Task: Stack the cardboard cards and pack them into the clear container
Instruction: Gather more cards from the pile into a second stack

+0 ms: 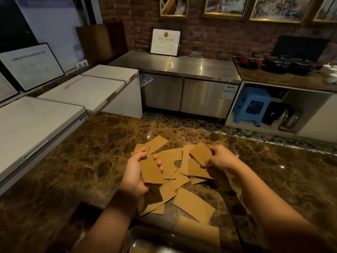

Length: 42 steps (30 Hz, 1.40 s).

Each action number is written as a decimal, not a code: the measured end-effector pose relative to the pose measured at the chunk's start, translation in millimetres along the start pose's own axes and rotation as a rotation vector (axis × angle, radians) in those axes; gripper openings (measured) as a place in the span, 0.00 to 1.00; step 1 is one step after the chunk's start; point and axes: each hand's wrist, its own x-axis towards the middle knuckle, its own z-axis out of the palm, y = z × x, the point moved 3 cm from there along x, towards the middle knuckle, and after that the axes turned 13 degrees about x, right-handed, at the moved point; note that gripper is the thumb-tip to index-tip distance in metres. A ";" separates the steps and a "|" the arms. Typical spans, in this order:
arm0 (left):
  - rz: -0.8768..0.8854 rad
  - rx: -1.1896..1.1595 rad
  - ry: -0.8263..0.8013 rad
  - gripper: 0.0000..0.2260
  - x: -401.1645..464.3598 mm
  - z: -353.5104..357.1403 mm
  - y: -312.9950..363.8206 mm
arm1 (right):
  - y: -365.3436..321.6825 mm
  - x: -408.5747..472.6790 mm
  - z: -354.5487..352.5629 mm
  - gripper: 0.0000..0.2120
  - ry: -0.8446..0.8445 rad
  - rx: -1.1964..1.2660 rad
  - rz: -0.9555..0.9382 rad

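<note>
Over the counter (73,161) I was mid-gather: left hand (138,172) gripped a small stack (151,170), right hand (218,157) pinched one card (201,152), which next needed squaring onto it.

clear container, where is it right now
In the head view the clear container sits at the bottom edge, near the person on the marble counter, between the forearms and just below the scattered cardboard cards.

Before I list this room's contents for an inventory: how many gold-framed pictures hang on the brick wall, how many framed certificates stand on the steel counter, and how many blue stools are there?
gold-framed pictures: 4, all cropped by the top edge
framed certificate on the steel counter: 1
blue stool: 1
Total: 6
</note>
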 end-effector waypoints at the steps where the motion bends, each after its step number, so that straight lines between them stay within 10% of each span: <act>1: -0.004 0.006 -0.004 0.11 -1.6 3.7 -2.3 | 2.6 -13.2 -10.1 0.21 0.015 0.086 0.018; 10: 0.053 0.138 -0.246 0.19 -36.5 65.0 -26.4 | -2.0 -128.2 -12.8 0.16 -0.020 1.158 0.056; 18: 0.167 0.503 -0.261 0.26 -69.2 85.1 -19.9 | -13.9 -175.2 13.9 0.16 0.007 1.355 -0.092; 25: 0.144 0.408 -0.224 0.09 -78.4 77.2 -16.8 | -17.9 -193.2 12.9 0.20 0.103 1.163 -0.327; 32: 0.069 0.458 -0.518 0.23 -81.7 69.4 -12.5 | -33.6 -208.6 8.2 0.11 0.285 0.170 -1.091; 35: 0.093 0.500 -0.652 0.30 -82.6 68.3 -12.6 | -27.9 -197.7 8.7 0.13 0.334 0.104 -1.046; 42: 0.192 0.139 -0.635 0.16 -70.6 66.4 1.1 | -10.3 -181.7 4.8 0.15 0.203 0.953 -0.396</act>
